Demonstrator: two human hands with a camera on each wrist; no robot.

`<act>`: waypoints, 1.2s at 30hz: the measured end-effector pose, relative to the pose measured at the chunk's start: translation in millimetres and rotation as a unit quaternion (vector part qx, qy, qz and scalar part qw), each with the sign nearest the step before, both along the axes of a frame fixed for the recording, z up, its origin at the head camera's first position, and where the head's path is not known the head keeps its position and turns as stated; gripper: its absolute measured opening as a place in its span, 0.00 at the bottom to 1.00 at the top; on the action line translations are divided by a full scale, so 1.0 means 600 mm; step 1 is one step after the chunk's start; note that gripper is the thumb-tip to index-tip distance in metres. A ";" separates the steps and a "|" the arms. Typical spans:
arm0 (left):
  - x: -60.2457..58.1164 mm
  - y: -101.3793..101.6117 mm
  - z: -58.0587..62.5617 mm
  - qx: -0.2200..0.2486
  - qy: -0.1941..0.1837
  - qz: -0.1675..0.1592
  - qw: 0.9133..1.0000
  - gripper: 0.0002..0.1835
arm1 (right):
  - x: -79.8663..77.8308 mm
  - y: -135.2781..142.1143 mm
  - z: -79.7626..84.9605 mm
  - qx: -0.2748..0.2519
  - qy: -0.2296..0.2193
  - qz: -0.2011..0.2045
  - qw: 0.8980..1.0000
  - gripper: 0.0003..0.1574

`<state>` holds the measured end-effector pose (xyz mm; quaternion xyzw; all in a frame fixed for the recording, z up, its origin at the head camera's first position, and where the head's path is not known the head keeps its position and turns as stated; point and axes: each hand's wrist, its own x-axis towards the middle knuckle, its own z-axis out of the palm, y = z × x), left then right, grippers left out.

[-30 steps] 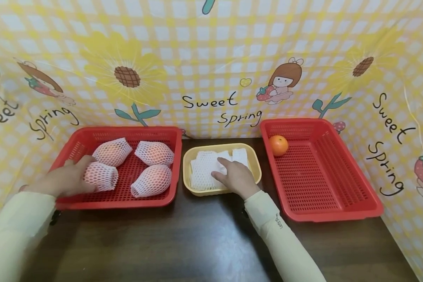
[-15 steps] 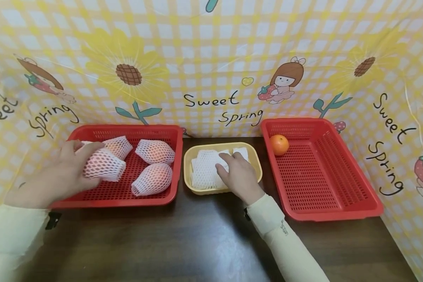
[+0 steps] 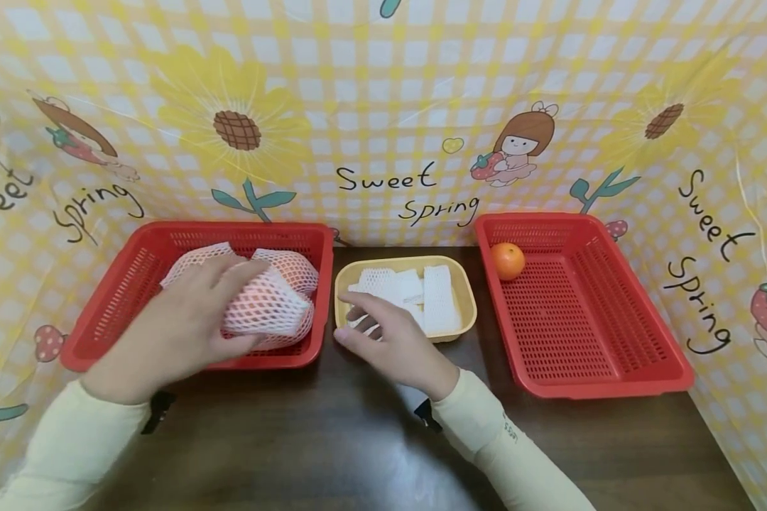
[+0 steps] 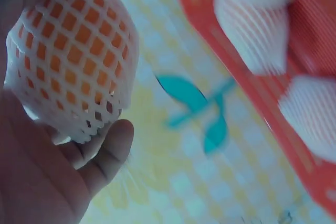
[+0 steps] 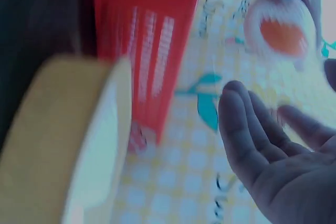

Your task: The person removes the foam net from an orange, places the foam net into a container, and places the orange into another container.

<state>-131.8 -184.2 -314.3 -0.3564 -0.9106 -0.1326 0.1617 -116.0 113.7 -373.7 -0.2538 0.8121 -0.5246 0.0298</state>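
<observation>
My left hand (image 3: 182,323) grips an orange in a white foam net (image 3: 265,306), raised over the left red basket (image 3: 102,305). In the left wrist view, fingers and thumb wrap the netted orange (image 4: 73,51), its peel showing through the mesh. Other netted fruits (image 3: 300,270) lie in that basket, partly hidden behind the hand and the held orange. My right hand (image 3: 403,348) hovers over the front left part of the yellow tray (image 3: 463,312), fingers loosely bent and holding nothing. White foam nets (image 3: 441,298) lie flat in the tray.
A second red basket (image 3: 652,355) stands at the right, with one bare orange (image 3: 507,261) in its back left corner. The dark wooden table (image 3: 294,440) extends in front. A yellow checked cloth (image 3: 371,92) hangs close behind the baskets.
My left hand has lifted the netted orange from the left basket and carried it rightward. My right hand has moved left from above the foam nets toward the left basket, without taking any.
</observation>
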 end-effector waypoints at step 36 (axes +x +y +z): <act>0.032 0.131 -0.063 0.135 -0.020 -0.158 0.978 0.49 | 0.004 0.063 -0.023 -0.206 -0.122 0.132 0.962 0.54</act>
